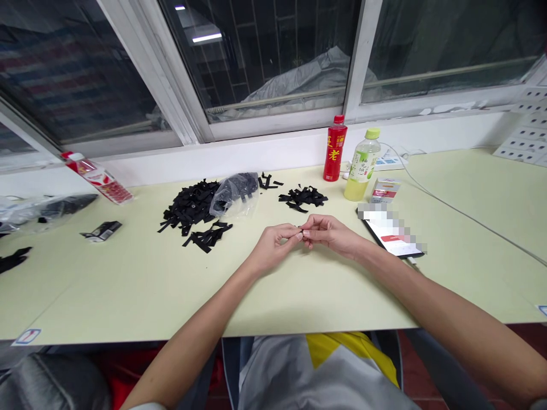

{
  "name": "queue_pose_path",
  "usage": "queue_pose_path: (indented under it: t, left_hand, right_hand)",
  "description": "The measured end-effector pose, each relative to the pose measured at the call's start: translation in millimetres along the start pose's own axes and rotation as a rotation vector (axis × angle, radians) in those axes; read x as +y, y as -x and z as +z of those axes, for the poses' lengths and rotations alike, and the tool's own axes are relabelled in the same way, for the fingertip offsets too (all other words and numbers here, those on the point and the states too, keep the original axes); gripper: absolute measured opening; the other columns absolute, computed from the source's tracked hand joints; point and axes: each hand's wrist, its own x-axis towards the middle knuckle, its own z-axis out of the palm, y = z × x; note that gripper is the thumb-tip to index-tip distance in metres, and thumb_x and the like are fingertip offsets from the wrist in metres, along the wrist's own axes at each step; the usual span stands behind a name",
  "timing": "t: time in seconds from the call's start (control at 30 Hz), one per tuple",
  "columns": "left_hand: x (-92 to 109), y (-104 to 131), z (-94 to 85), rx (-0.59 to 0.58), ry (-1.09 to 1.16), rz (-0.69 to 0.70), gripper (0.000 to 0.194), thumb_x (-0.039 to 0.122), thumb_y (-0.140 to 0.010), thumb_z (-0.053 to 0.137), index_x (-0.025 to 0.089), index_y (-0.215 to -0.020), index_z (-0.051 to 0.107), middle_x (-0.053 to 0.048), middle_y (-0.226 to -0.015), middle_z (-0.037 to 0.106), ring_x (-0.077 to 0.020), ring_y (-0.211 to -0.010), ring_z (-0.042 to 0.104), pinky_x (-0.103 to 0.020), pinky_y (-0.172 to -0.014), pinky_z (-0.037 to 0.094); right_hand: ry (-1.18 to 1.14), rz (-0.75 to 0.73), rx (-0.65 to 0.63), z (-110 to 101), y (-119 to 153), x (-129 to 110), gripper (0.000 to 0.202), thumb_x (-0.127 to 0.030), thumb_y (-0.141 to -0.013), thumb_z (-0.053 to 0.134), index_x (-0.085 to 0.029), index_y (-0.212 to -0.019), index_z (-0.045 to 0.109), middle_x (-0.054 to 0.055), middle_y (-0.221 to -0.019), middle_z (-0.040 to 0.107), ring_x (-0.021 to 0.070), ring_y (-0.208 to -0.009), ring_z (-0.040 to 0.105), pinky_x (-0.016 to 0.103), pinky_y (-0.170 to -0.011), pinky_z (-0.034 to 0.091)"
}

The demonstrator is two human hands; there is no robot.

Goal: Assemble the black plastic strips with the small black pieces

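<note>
My left hand [277, 245] and my right hand [327, 233] meet fingertip to fingertip above the table. Both are closed in a pinch on a small black piece [301, 229], most of which the fingers hide. Beyond my hands lies a small pile of short black fabric strips [304, 197]. A larger heap of black strips [188, 208] spreads to the left, with a few loose strips [208, 236] in front of it. Touching that heap is a clear plastic bag [235, 196] with black pieces inside.
A red bottle [335, 151] and a yellow-green drink bottle [362, 168] stand near the window wall. By them are a small box [384, 191] and a phone [393, 232] with a cable. Further left are another bottle [100, 179] and a crumpled black packet [102, 231].
</note>
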Motion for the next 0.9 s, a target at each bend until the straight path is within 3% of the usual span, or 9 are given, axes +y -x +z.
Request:
queue_pose_path:
  t: [0.33, 0.43, 0.6, 0.73, 0.9]
  left_hand:
    - [2, 1, 0.0, 0.006, 0.012, -0.017, 0.038, 0.043, -0.096, 0.052, 0.018, -0.094, 0.079, -0.01, -0.097, 0.072, -0.0212, -0.092, 0.064, -0.031, -0.088, 0.046]
    - [0, -1, -1.0, 0.046, 0.04, 0.035, 0.034, 0.042, -0.095, 0.054, 0.019, -0.096, 0.079, -0.01, -0.098, 0.069, -0.0207, -0.095, 0.063, -0.032, -0.091, 0.047]
    - [-7, -4, -2.0, 0.078, 0.072, 0.158, 0.019, 0.037, -0.089, 0.066, 0.027, -0.098, 0.079, -0.009, -0.119, 0.057, -0.0203, -0.109, 0.055, -0.035, -0.097, 0.046]
    - [-11, -5, -4.8, 0.088, 0.025, 0.048, 0.024, 0.038, -0.091, 0.062, 0.023, -0.099, 0.078, -0.009, -0.103, 0.064, -0.0203, -0.099, 0.059, -0.034, -0.09, 0.046]
    - [-15, -6, -7.7, 0.122, -0.079, -0.044, 0.029, 0.039, -0.093, 0.057, 0.018, -0.097, 0.077, -0.008, -0.095, 0.069, -0.0203, -0.09, 0.061, -0.03, -0.081, 0.044]
  right_hand:
    - [0.0, 0.007, 0.005, 2, 2, -3, 0.029, -0.035, -0.07, 0.084, -0.018, -0.084, 0.064, 0.003, -0.08, 0.07, 0.015, -0.071, 0.063, 0.032, -0.073, 0.05]
    - [-0.013, -0.015, 0.015, 3, 2, -9, 0.029, -0.04, -0.073, 0.081, -0.019, -0.088, 0.067, 0.003, -0.083, 0.069, 0.0153, -0.075, 0.063, 0.033, -0.078, 0.051]
    - [-0.004, -0.066, 0.084, 0, 0, -17, 0.03, -0.044, -0.078, 0.076, -0.023, -0.099, 0.071, 0.002, -0.087, 0.067, 0.0144, -0.083, 0.062, 0.03, -0.08, 0.05]
    - [0.063, -0.029, 0.067, -3, 0, -17, 0.029, -0.042, -0.074, 0.08, -0.019, -0.091, 0.073, 0.004, -0.088, 0.068, 0.0162, -0.083, 0.061, 0.032, -0.076, 0.05]
    - [-0.014, -0.049, 0.046, -6, 2, -20, 0.029, -0.047, -0.081, 0.073, -0.019, -0.086, 0.071, 0.003, -0.084, 0.067, 0.0145, -0.077, 0.061, 0.032, -0.076, 0.05]
